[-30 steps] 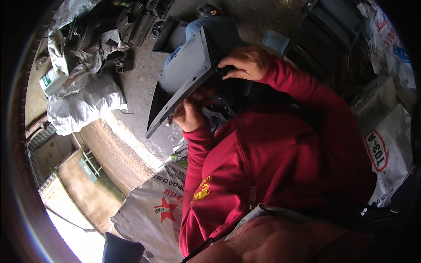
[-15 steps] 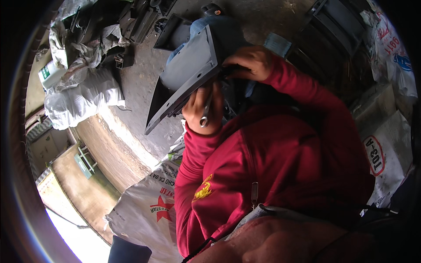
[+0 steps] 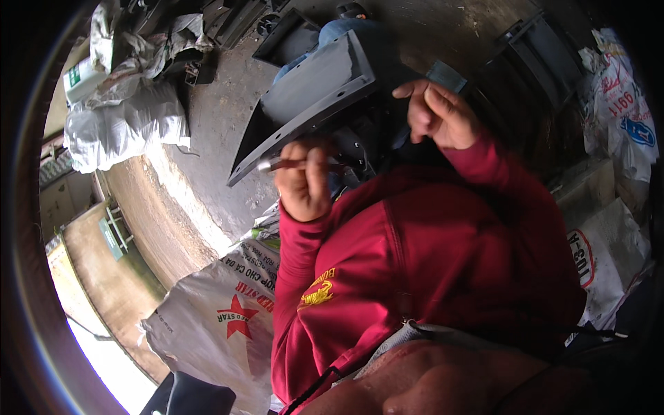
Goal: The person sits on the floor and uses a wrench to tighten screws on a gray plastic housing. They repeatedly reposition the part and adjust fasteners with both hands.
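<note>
In the head view, the left hand (image 3: 304, 183) is clamping its fingers around a wrench (image 3: 279, 165), which is now lying crosswise, its shiny end pointing to the person's left. Half a second ago the wrench was sticking downward out of the fist, so the hold is changing. The right hand (image 3: 446, 114) is hovering apart from the gray metal tray (image 3: 311, 79), having just come off its near right corner. Its index finger is reaching out and the others are curling, but whether its grip is pinching anything small I cannot tell.

The tray is sitting tilted in front of the person, just beyond the left hand; what is supporting it is hidden, and so is whether the left hand is touching it. With the right hand off, the work at that corner seems to be pausing while the wrench is being shifted. A second tray (image 3: 289, 40) is lying on the floor (image 3: 207, 111) beyond, and a white sack (image 3: 194, 315) is standing near the left sleeve (image 3: 294, 242).
</note>
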`<state>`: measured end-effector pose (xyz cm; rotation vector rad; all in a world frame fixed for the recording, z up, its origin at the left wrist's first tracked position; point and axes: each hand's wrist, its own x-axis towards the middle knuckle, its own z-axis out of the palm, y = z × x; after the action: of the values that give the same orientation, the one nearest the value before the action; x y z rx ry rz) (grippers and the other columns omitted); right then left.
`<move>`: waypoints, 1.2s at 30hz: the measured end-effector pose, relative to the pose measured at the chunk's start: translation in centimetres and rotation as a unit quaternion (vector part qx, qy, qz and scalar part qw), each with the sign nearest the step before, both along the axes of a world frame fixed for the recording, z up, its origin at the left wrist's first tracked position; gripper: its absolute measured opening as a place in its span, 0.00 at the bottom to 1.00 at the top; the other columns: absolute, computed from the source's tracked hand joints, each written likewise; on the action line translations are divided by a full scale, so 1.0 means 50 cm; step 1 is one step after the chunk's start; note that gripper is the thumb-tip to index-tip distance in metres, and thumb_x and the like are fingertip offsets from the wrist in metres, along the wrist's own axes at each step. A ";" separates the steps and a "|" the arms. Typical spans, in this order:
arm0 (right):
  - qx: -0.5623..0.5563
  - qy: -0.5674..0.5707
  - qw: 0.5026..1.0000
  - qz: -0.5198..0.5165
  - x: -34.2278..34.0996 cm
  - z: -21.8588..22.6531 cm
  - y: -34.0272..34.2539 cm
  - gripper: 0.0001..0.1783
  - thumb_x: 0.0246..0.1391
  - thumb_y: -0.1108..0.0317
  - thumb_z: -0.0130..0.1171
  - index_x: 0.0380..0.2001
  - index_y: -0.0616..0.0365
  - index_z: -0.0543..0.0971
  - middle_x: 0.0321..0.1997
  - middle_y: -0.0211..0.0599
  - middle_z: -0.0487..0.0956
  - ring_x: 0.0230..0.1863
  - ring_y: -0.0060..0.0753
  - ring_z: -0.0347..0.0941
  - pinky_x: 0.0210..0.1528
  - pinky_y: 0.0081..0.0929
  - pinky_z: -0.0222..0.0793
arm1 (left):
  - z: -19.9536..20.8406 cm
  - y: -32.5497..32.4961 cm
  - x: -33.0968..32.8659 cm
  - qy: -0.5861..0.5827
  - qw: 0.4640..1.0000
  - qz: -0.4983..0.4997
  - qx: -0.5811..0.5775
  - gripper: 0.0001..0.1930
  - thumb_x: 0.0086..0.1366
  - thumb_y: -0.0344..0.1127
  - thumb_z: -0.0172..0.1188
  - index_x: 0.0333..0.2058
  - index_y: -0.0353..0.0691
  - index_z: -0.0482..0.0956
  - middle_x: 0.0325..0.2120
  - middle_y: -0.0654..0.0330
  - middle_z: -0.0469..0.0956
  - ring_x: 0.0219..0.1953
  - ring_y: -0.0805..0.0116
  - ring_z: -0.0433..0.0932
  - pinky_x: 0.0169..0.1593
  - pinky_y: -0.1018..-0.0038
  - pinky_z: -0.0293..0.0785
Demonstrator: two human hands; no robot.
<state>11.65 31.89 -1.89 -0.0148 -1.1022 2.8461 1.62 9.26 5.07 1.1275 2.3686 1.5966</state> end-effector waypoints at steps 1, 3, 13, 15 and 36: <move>-0.079 -0.109 0.990 0.029 0.010 0.019 -0.019 0.33 0.64 0.42 0.43 0.55 0.63 0.71 0.40 0.33 0.79 0.42 0.30 0.77 0.48 0.30 0.75 | -0.009 0.002 0.002 0.037 0.999 -0.033 -0.019 0.05 0.60 0.24 0.55 0.33 0.35 0.78 0.30 0.56 0.77 0.28 0.63 0.74 0.32 0.72 0.71; -0.238 -0.164 0.951 0.110 0.008 0.039 -0.043 0.36 0.66 0.40 0.38 0.60 0.62 0.67 0.57 0.42 0.74 0.60 0.40 0.69 0.61 0.40 0.66 | -0.019 0.014 0.012 0.088 0.988 -0.112 -0.064 0.13 0.52 0.25 0.62 0.39 0.41 0.81 0.31 0.58 0.76 0.26 0.64 0.74 0.30 0.71 0.72; -0.214 -0.169 0.940 0.206 -0.045 0.033 -0.122 0.29 0.65 0.50 0.45 0.59 0.62 0.67 0.54 0.40 0.73 0.49 0.36 0.74 0.52 0.33 0.70 | -0.042 -0.002 0.016 0.069 0.986 -0.090 -0.124 0.17 0.47 0.24 0.69 0.39 0.40 0.82 0.35 0.56 0.80 0.35 0.59 0.83 0.36 0.70 0.81; -0.215 -0.175 0.937 0.212 -0.049 0.030 -0.136 0.27 0.63 0.53 0.49 0.57 0.62 0.69 0.52 0.41 0.74 0.47 0.37 0.74 0.50 0.34 0.71 | -0.040 -0.015 0.016 0.029 0.987 -0.089 -0.129 0.16 0.48 0.23 0.68 0.38 0.40 0.81 0.35 0.56 0.80 0.36 0.60 0.83 0.37 0.70 0.81; 0.777 0.118 0.589 -0.189 -0.132 0.027 -0.131 0.13 0.44 0.62 0.69 0.35 0.51 0.83 0.33 0.33 0.81 0.33 0.40 0.78 0.37 0.34 0.74 | -0.078 -0.025 -0.060 0.286 0.912 0.203 -0.213 0.13 0.44 0.37 0.71 0.33 0.50 0.87 0.24 0.58 0.82 0.25 0.57 0.82 0.30 0.66 0.78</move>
<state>5.04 25.34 -0.54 0.2011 -2.5338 0.7115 -1.38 8.03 1.17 1.1673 3.2901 0.7751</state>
